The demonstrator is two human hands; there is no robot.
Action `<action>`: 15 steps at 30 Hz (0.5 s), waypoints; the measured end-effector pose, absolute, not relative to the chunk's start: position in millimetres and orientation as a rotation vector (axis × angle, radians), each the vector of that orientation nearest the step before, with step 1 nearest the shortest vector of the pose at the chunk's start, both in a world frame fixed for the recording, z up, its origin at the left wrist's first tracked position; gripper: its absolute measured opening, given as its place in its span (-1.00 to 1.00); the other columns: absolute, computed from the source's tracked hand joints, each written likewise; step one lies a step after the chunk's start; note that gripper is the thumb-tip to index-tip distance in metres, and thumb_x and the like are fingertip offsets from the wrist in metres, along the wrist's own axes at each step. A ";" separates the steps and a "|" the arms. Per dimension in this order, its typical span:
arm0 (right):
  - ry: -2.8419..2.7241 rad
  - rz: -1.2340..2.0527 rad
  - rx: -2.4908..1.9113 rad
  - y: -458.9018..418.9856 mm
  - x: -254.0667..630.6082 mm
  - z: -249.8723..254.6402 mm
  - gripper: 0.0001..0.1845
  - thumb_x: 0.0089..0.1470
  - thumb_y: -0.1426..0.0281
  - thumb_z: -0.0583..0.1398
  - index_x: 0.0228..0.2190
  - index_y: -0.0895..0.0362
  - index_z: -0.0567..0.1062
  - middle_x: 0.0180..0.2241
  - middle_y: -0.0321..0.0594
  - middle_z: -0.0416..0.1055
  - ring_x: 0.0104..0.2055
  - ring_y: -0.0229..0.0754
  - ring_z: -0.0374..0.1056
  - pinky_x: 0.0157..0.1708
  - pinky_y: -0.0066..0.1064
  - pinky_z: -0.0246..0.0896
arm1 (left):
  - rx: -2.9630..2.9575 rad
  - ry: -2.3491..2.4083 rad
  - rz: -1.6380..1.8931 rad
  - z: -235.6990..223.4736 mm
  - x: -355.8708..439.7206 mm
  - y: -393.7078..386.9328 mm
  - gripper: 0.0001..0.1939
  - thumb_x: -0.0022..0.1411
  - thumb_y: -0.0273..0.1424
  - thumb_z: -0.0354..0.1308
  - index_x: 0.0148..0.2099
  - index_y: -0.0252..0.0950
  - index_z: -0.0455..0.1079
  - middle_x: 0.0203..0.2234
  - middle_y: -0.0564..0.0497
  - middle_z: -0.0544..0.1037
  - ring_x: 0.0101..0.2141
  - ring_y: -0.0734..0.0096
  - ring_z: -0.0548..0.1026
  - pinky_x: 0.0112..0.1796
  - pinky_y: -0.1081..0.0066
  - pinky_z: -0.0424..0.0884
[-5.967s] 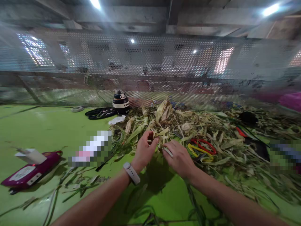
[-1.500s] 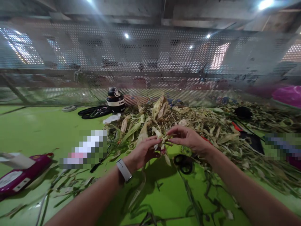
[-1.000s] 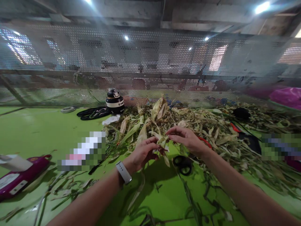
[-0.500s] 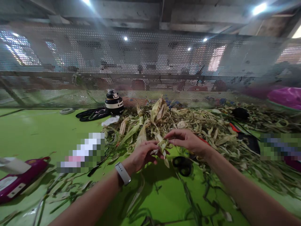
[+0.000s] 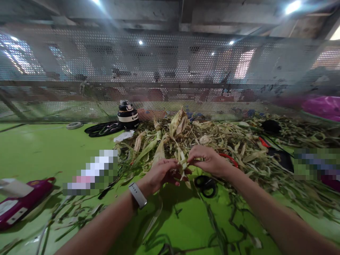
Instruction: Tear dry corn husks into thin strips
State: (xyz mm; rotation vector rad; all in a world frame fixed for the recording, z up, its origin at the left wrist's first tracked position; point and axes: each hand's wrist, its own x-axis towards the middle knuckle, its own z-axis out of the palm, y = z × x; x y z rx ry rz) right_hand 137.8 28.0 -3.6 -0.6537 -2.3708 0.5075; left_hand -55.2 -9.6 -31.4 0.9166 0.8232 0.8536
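Between my two hands, over the green table, is a small pale piece of dried corn husk [image 5: 182, 161]. My left hand [image 5: 165, 172], with a white band on its wrist, has its fingers closed round the husk from the left. From the right, my right hand [image 5: 205, 160] pinches the same piece with thumb and forefinger. A loose husk strip trails below the left hand. Black-handled scissors [image 5: 205, 186] lie just below the right hand, their blades not clearly visible. Behind both hands spreads a heap of dried husks [image 5: 228, 136].
On the left of the green table [image 5: 45, 148] are a magenta device [image 5: 25, 200] and a blurred-out pale object [image 5: 92, 171]. A black bottle [image 5: 128, 116] stands by the perforated screen [image 5: 170, 71]. Something red [image 5: 230, 158] pokes out behind my right wrist. A purple bag [image 5: 322, 109] sits far right.
My right hand's fingers have closed in from a looser spread, and the husk piece now looks more folded and upright. The left hand stays nearly in place. The view has shifted slightly.
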 end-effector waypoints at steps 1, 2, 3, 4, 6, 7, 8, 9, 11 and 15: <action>-2.362 0.439 -0.631 28.2 137.3 -5.4 -0.89 0.01 0.49 0.15 -0.45 0.16 0.50 -0.43 -0.17 0.40 -0.32 -0.21 0.30 -0.29 -0.38 0.21 | 0.906 0.833 0.842 -31.4 -55.3 -9.4 -0.91 0.07 -0.44 0.10 -0.37 -0.38 0.37 -0.46 -0.09 0.56 -0.52 0.41 0.52 -0.57 0.51 0.41; -2.359 0.373 -0.614 28.8 137.1 -7.2 -0.88 0.02 0.49 0.14 -0.44 0.16 0.50 -0.41 -0.15 0.41 -0.29 -0.19 0.30 -0.28 -0.37 0.21 | 0.888 0.843 0.841 -31.6 -55.5 -8.9 -0.90 0.08 -0.44 0.09 -0.37 -0.38 0.36 -0.45 -0.09 0.56 -0.51 0.41 0.52 -0.57 0.52 0.41; -2.360 0.314 -0.605 29.6 137.3 -8.9 -0.87 0.02 0.50 0.14 -0.42 0.15 0.50 -0.39 -0.14 0.42 -0.27 -0.18 0.30 -0.27 -0.36 0.21 | 0.867 0.852 0.847 -31.9 -55.9 -8.2 -0.91 0.08 -0.44 0.09 -0.37 -0.38 0.35 -0.46 -0.09 0.56 -0.50 0.40 0.53 -0.57 0.52 0.41; -2.360 0.261 -0.608 30.5 137.7 -10.4 -0.87 0.03 0.50 0.13 -0.40 0.15 0.51 -0.38 -0.13 0.42 -0.26 -0.17 0.30 -0.26 -0.35 0.21 | 0.845 0.858 0.855 -32.3 -56.3 -7.3 -0.92 0.08 -0.46 0.09 -0.36 -0.38 0.34 -0.46 -0.08 0.55 -0.48 0.39 0.53 -0.56 0.53 0.42; -2.348 0.181 -0.638 32.7 139.0 -12.9 -0.85 0.03 0.50 0.13 -0.39 0.14 0.51 -0.36 -0.14 0.42 -0.25 -0.16 0.30 -0.25 -0.33 0.21 | 0.819 0.854 0.865 -32.7 -57.1 -5.8 -0.95 0.07 -0.47 0.10 -0.36 -0.36 0.32 -0.48 -0.05 0.54 -0.44 0.36 0.54 -0.56 0.52 0.43; -2.333 0.147 -0.659 33.7 139.7 -13.9 -0.85 0.03 0.51 0.13 -0.39 0.13 0.51 -0.34 -0.14 0.41 -0.24 -0.16 0.30 -0.24 -0.32 0.22 | 0.816 0.845 0.864 -32.8 -57.5 -5.3 -0.95 0.06 -0.48 0.11 -0.36 -0.35 0.32 -0.49 -0.04 0.53 -0.43 0.35 0.55 -0.56 0.52 0.43; -2.314 0.114 -0.679 34.6 140.3 -14.6 -0.85 0.03 0.51 0.13 -0.39 0.12 0.51 -0.33 -0.14 0.41 -0.23 -0.16 0.29 -0.23 -0.32 0.22 | 0.823 0.835 0.856 -32.7 -57.7 -5.0 -0.95 0.05 -0.48 0.11 -0.36 -0.35 0.31 -0.48 -0.03 0.53 -0.43 0.35 0.55 -0.57 0.53 0.42; -2.295 0.081 -0.693 35.2 140.8 -15.2 -0.84 0.03 0.51 0.13 -0.39 0.11 0.51 -0.30 -0.14 0.40 -0.22 -0.16 0.29 -0.22 -0.31 0.22 | 0.835 0.825 0.845 -32.5 -57.8 -5.1 -0.95 0.05 -0.48 0.12 -0.37 -0.35 0.31 -0.47 -0.05 0.54 -0.44 0.36 0.55 -0.58 0.55 0.41; -2.273 0.024 -0.720 35.2 141.0 -16.1 -0.83 0.02 0.52 0.13 -0.39 0.10 0.51 -0.26 -0.14 0.37 -0.18 -0.15 0.28 -0.20 -0.29 0.22 | 0.862 0.805 0.830 -32.1 -57.6 -5.7 -0.93 0.05 -0.48 0.13 -0.36 -0.37 0.31 -0.42 -0.10 0.55 -0.46 0.41 0.54 -0.59 0.58 0.39; -2.273 -0.076 -0.748 31.8 138.7 -17.9 -0.82 0.02 0.51 0.12 -0.38 0.10 0.53 -0.24 -0.12 0.34 -0.17 -0.13 0.26 -0.24 -0.32 0.23 | 0.836 0.762 0.852 -31.0 -56.4 -8.0 -0.84 0.02 -0.49 0.15 -0.28 -0.32 0.29 -0.44 -0.04 0.55 -0.45 0.38 0.54 -0.60 0.55 0.40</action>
